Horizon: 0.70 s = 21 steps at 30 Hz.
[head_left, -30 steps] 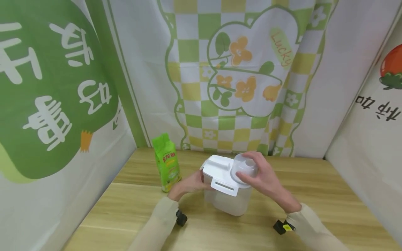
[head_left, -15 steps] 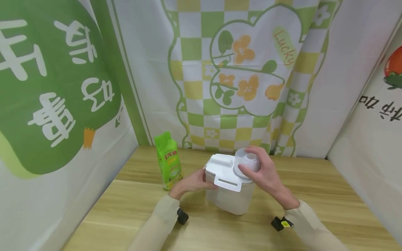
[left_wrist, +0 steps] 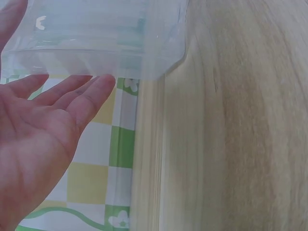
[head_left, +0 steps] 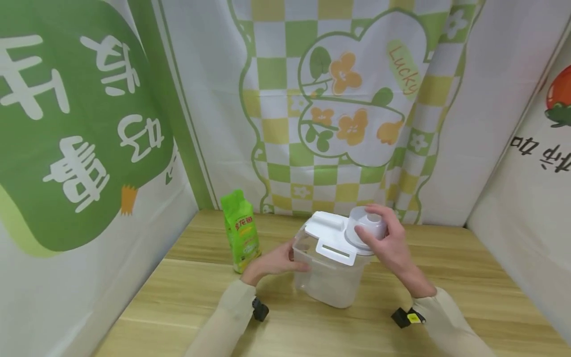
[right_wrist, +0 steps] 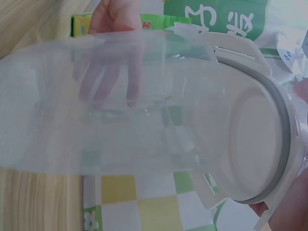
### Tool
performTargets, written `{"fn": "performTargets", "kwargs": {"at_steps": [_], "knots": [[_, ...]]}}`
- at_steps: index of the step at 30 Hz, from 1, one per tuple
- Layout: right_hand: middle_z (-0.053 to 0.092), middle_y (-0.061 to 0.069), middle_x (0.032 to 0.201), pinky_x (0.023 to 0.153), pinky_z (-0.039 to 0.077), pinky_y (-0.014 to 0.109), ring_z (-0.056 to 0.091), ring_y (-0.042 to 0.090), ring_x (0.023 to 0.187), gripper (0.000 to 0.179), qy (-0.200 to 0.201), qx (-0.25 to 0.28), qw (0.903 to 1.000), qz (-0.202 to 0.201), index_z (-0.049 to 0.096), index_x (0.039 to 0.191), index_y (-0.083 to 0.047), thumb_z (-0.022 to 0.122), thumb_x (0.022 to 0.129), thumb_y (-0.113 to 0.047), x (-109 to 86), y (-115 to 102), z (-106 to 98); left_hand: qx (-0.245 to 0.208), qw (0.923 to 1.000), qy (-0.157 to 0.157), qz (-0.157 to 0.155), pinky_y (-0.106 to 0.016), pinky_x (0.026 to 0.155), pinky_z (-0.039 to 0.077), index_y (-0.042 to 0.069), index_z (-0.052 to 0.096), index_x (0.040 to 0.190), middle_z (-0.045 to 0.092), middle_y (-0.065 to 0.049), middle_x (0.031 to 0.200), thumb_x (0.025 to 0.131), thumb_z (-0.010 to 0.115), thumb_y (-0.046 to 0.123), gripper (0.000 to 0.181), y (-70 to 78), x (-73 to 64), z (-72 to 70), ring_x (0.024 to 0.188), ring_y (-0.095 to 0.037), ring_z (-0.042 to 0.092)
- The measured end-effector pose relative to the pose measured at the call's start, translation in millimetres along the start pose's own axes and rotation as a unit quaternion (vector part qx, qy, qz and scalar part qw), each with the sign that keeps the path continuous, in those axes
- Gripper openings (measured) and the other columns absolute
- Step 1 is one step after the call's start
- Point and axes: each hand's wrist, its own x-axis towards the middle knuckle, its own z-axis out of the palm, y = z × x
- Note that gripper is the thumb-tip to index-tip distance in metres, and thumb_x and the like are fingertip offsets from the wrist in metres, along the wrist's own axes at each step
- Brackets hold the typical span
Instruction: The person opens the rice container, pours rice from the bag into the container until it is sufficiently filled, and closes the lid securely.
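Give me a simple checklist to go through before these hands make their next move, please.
1. Container steadied: ok. The left hand holds the clear container by its side.
2. Lid held: ok. The right hand grips the clear cup on top of the white lid.
3. Lid completely clear of the container: cannot tell. The opening's left end is uncovered; contact at the right end is unclear.
4. Container free of contents: ok, as far as its cloudy walls show.
5. Green bag upright: ok. It stands on the table, beyond the left forearm.
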Motion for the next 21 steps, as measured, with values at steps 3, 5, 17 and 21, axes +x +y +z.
{"fn": "performTargets", "kwargs": {"at_steps": [3,5,17,21], "knots": [[0.058,0.031,0.118,0.072,0.046,0.008,0.055,0.003,0.098,0.043,0.012,0.003,0.9997,0.021,0.058,0.112,0.014,0.071,0.072,0.015,-0.7,2,-7,-0.002,1.0,0.001,-0.008,-0.035,0.097,0.052,0.015,0.018,0.156,0.04,-0.023,0.15,0.087,0.076,0.021,0.09,0.2,-1.1,-0.8,0.125,-0.03,0.056],[0.059,0.029,0.118,0.069,0.047,0.009,0.056,0.003,0.094,0.042,0.016,0.004,0.999,0.042,0.058,0.113,0.013,0.071,0.073,0.015,-1.7,3,-11,0.002,1.0,0.0,-0.01,-0.036,0.096,0.053,0.015,0.014,0.157,0.037,-0.025,0.151,0.087,0.075,0.022,0.094,0.3,-1.8,-1.2,0.125,-0.032,0.055],[0.063,0.018,0.117,0.068,0.048,0.009,0.059,0.001,0.092,0.039,0.042,-0.001,0.9958,0.082,0.06,0.113,0.012,0.071,0.075,0.014,-5.6,13,-29,0.014,0.9996,0.008,-0.022,-0.037,0.096,0.052,0.013,0.014,0.157,0.036,-0.025,0.152,0.087,0.076,0.029,0.095,1.6,-3.0,-1.3,0.129,-0.036,0.053],[0.066,0.003,0.114,0.07,0.047,0.008,0.06,0.0,0.092,0.038,0.056,0.009,0.9964,0.063,0.06,0.11,0.015,0.069,0.074,0.016,-4.8,21,-37,0.007,0.9996,0.008,-0.025,-0.037,0.095,0.053,0.014,0.013,0.157,0.037,-0.023,0.152,0.087,0.076,0.026,0.095,1.5,-3.0,-1.3,0.127,-0.034,0.054]]}}
